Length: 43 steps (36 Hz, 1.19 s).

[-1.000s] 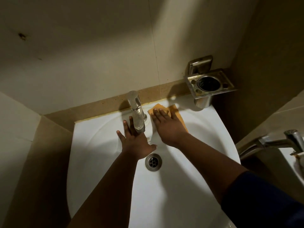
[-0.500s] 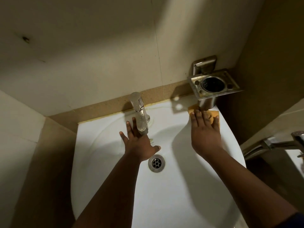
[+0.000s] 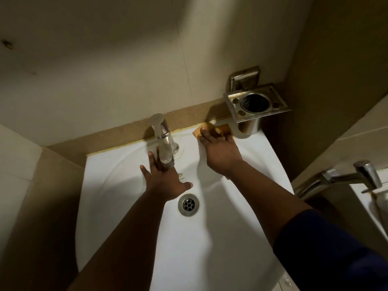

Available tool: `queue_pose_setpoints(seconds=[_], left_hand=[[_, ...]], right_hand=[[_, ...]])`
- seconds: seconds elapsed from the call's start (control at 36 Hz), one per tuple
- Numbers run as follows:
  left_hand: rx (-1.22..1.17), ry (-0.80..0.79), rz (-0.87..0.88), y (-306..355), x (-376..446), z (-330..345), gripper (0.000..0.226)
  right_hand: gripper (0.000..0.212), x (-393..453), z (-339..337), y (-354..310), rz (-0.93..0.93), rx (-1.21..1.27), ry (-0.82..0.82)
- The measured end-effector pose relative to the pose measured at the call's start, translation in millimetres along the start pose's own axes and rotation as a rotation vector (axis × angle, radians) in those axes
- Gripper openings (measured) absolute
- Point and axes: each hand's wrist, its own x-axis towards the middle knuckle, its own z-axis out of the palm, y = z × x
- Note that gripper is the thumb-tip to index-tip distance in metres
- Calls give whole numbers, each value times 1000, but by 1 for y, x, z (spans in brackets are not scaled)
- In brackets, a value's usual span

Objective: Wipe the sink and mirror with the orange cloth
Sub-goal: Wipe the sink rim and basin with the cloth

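The orange cloth lies flat under your right hand, fingers straight and pressing it on the sink ledge, just below the metal holder. Your left hand rests open in the basin beneath the tap. Keep your palm flat, sweep along the back edge, then down toward the drain.

We see a glossy, smooth white ceramic sink with a shiny metal drain. The tap is polished metal, water-spotted. The holder looks like brushed steel, duller and stained. The cloth is soft, matt orange fabric. The wall looks matt.
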Motion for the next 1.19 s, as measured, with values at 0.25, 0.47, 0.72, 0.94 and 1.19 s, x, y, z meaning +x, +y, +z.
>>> queue_pose_setpoints(seconds=[0.25, 0.47, 0.72, 0.94, 1.19], left_hand=[[-4, 5, 11, -2, 0, 2, 116], [-22, 13, 29, -3, -1, 1, 116], [-8, 3, 37, -1, -4, -1, 106], [-9, -11, 24, 0, -3, 0, 112], [-5, 4, 38, -6, 3, 5, 128]], right_hand=[[28, -21, -3, 36, 383, 122, 194], [51, -33, -3, 42, 448, 78, 133], [69, -81, 17, 48, 499, 52, 140], [66, -54, 34, -13, 236, 21, 105], [60, -31, 14, -32, -89, -108, -76]])
